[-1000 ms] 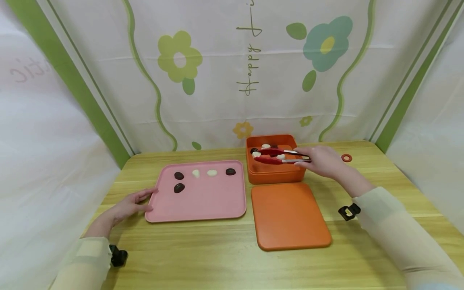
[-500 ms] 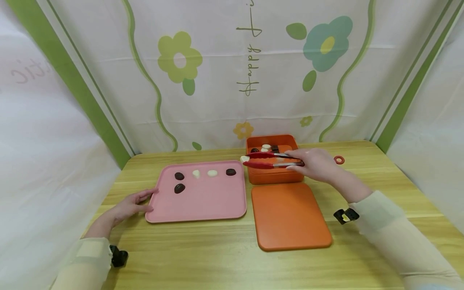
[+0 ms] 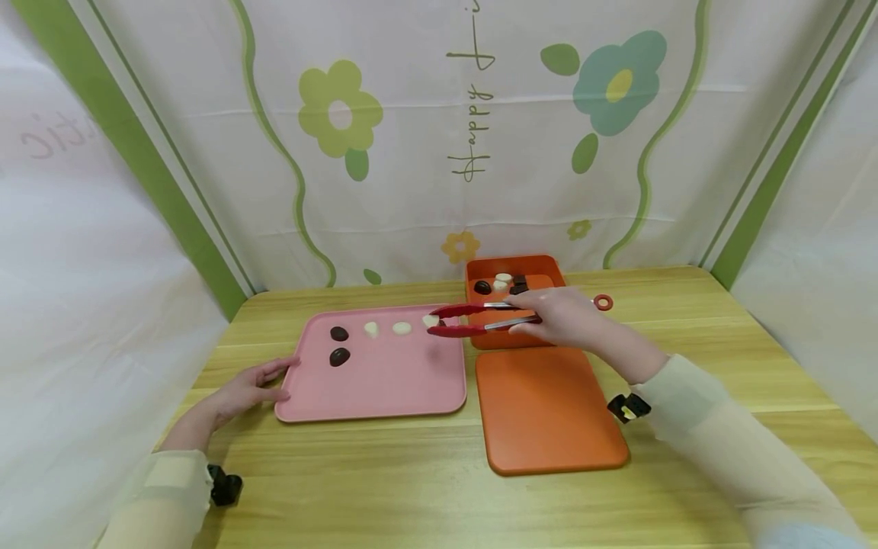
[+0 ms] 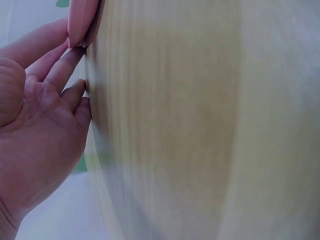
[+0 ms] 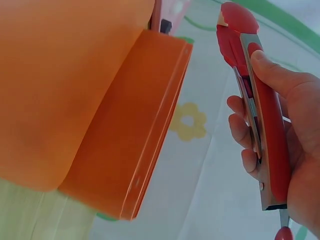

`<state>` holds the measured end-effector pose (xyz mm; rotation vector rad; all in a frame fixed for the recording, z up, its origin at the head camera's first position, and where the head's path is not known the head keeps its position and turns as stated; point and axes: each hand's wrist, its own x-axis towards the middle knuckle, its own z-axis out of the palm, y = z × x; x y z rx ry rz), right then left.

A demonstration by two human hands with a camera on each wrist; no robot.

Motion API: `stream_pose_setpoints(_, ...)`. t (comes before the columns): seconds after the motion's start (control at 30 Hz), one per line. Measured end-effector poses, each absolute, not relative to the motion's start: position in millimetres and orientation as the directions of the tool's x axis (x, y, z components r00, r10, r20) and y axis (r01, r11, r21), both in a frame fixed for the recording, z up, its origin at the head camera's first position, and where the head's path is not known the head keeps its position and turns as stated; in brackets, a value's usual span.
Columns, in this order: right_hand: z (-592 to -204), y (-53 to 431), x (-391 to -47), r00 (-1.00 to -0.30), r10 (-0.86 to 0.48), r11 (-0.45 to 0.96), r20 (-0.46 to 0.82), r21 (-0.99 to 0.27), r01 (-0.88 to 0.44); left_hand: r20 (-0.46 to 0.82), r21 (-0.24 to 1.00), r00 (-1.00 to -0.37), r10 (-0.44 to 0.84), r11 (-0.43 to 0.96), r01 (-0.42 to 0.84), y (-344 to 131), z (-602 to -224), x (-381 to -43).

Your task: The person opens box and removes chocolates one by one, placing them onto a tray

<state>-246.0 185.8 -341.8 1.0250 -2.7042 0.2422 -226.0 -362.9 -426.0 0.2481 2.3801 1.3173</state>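
Observation:
My left hand [image 3: 245, 390] pinches the left rim of a pink tray [image 3: 394, 385], thumb and fingertips at its edge. On the tray lie dark chocolate pieces [image 3: 339, 357] and white pieces [image 3: 402, 328]. With my right hand [image 3: 561, 314] I grip red-tipped metal tongs [image 3: 458, 331], fingers curled round the handles, as the right wrist view [image 5: 272, 125] also shows. A white chocolate piece [image 3: 430, 321] sits between the tong tips above the tray's upper right. The tongs partly hide a dark piece there.
An orange box [image 3: 497, 337] behind my right hand holds several dark and white pieces. In front of it an orange lid [image 3: 549, 412] lies flat on the wooden table [image 3: 357, 488]. A printed curtain [image 3: 411, 183] rises at the back.
My right hand has carried the tongs, with a white chocolate piece, leftward out of the orange box to over the pink tray. My left hand has stayed at the tray's rim.

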Motion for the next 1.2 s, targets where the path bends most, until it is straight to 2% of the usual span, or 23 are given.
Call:
stream_pose_setpoints(0.3, -348.7, 158.0, -253.1, -0.624, -0.723, 0.647, 0.297, -0.029, -0.762, -0.248, 0.834, -0.903, 0.35, 0.552, -0.015, -364.3, -426.9, -226.7)
stream_pose_setpoints(0.4, -351.2, 146.6, -255.3, -0.611, -0.739, 0.634, 0.284, -0.012, -0.773, -0.252, 0.833, -0.904, 0.344, 0.552, -0.022, -364.6, -426.5, -226.7)
stream_pose_setpoints(0.87, -358.1, 100.7, -274.4, -0.673, -0.723, 0.679, 0.155, -0.024, -0.734, -0.248, 0.84, -0.899, 0.36, 0.542, -0.015, -362.3, -425.6, -227.9)
stream_pose_setpoints(1.2, -362.7, 74.6, -279.9, -0.674, -0.733, 0.673, 0.092, -0.047, -0.739, -0.247, 0.841, -0.899, 0.362, 0.542, -0.013, -361.2, -423.0, -226.2)
